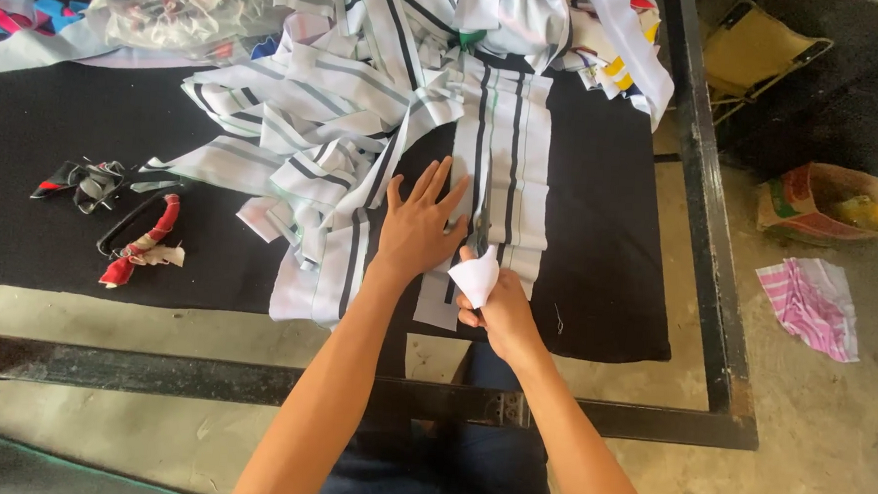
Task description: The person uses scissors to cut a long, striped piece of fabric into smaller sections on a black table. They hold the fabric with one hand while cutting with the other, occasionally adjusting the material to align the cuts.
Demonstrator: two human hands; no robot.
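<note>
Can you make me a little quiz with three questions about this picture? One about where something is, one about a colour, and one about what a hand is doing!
1. Where does the striped pink cloth lie?
A. on the floor, right of the table
B. on the black mat
C. under the left hand

2. What colour is the mat covering the table?
A. green
B. black
C. yellow

3. How is the left hand?
A. closed in a fist
B. lifted in the air
C. spread flat on the striped fabric

Answers:
1 A: the pink cloth lies on the floor beyond the table frame.
2 B: the mat is black.
3 C: the left hand presses flat, fingers spread, on the striped fabric strips, while the right hand grips scissors with a white wrapped handle.
</note>
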